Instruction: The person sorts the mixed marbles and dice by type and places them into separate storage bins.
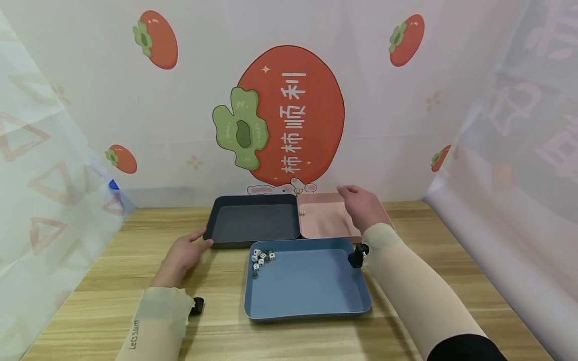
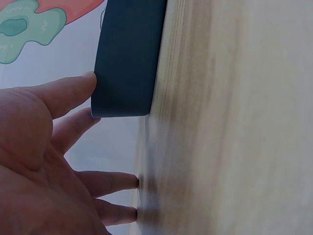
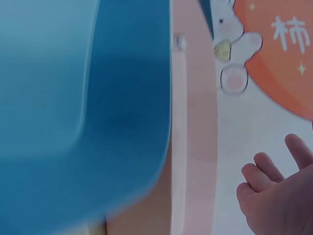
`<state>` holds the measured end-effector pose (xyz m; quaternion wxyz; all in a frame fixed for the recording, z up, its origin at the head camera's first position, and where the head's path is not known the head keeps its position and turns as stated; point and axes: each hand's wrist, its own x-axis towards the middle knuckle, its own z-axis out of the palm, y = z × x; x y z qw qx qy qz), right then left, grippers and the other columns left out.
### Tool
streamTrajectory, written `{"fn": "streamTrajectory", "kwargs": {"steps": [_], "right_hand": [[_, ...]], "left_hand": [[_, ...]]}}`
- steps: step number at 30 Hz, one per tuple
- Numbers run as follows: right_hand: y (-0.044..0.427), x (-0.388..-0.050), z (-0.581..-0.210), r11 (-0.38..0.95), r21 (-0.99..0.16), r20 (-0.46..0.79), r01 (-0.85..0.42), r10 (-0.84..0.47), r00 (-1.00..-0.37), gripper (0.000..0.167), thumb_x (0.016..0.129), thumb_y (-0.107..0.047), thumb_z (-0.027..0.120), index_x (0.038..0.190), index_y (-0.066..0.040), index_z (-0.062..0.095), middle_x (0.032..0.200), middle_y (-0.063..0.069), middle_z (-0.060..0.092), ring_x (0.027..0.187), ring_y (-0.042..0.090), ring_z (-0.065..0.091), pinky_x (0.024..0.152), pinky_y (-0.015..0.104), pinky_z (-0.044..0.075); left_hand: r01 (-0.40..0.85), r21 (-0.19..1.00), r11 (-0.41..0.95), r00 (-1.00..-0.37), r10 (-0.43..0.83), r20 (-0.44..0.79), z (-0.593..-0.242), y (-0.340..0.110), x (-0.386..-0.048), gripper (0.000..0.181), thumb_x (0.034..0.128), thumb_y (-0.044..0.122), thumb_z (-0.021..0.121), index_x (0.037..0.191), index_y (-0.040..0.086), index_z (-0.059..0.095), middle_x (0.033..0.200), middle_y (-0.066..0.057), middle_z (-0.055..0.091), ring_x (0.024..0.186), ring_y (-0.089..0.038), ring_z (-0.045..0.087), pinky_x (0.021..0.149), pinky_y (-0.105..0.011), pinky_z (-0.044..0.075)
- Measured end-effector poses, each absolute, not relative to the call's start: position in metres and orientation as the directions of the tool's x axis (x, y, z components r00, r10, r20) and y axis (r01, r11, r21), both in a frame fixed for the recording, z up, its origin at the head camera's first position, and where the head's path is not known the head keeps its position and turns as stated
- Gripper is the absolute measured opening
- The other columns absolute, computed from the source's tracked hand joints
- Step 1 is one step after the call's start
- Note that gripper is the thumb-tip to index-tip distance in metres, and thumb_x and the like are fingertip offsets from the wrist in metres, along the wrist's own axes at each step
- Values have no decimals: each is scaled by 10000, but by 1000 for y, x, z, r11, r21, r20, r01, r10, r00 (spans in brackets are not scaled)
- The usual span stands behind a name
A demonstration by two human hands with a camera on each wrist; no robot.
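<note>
Your left hand (image 1: 182, 256) has its fingers spread, thumb and forefinger touching the near-left corner of the black tray (image 1: 253, 219) by the far edge of the surface (image 1: 217, 328). Your right hand (image 1: 366, 209), fingers loosely bent, hovers over the pink tray (image 1: 327, 220) with one die (image 1: 302, 213); the blue tray (image 1: 311, 283), nearer the front edge, holds more dice (image 1: 256, 267).

There are two hands, one left hand (image 1: 182, 255) and one right hand (image 1: 363, 208). There are three trays: one black tray (image 1: 255, 220) touching the left hand, one pink tray (image 1: 327, 220) under the right hand, and one blue tray (image 1: 311, 281) between the two arms. One die (image 1: 302, 213) sits left of the right hand. More than five dice (image 1: 261, 261) bunch up right of the left hand, too close together to count.
</note>
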<state>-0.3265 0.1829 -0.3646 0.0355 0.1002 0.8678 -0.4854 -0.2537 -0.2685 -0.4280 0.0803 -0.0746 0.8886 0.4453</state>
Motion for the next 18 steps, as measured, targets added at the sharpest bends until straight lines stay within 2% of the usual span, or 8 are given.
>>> {"fn": "streamTrajectory", "kwargs": {"steps": [3, 5, 8, 12, 18], "right_hand": [[170, -330, -370, 365, -912, -148, 188, 137, -980, 627, 947, -646, 530, 1463, -290, 530, 1531, 25, 409, 1370, 315, 389, 1047, 541, 409], [160, -333, -373, 237, -960, -128, 152, 115, -985, 589, 971, -554, 577, 1444, -206, 551, 1519, 55, 422, 1408, 319, 331, 1094, 555, 346], [145, -332, -375, 141, -984, -94, 108, 102, -990, 518, 986, -471, 607, 1393, -150, 594, 1467, 73, 477, 1398, 305, 340, 1112, 556, 314], [124, -324, -374, 100, -993, -63, 67, 47, -997, 435, 1000, -394, 617, 1361, -151, 626, 1442, 53, 504, 1380, 279, 355, 1113, 548, 313], [98, -308, -379, 152, -988, 23, -38, -99, -995, 372, 1009, -317, 622, 1325, -125, 663, 1385, 45, 550, 1321, 264, 427, 1094, 540, 351]], "left_hand": [[-201, 774, 601, -977, -61, -206, -428, -269, -253, 665, 1021, 388, 574, 1586, 178, 295, 1604, -267, 147, 1443, -499, 85, 1121, -655, 137], [-199, 774, 601, -977, -59, -205, -427, -269, -254, 671, 1020, 397, 572, 1587, 176, 290, 1604, -269, 143, 1442, -503, 82, 1118, -659, 134], [-201, 775, 600, -976, -59, -208, -427, -270, -254, 672, 1020, 394, 574, 1588, 178, 286, 1604, -271, 143, 1441, -505, 80, 1119, -658, 135], [-214, 779, 589, -974, -64, -219, -428, -270, -254, 670, 1019, 383, 579, 1589, 186, 286, 1608, -266, 138, 1445, -502, 73, 1122, -655, 129], [-211, 779, 590, -974, -62, -217, -429, -270, -255, 660, 1024, 371, 575, 1589, 188, 288, 1611, -257, 139, 1449, -495, 70, 1126, -652, 123]]}}
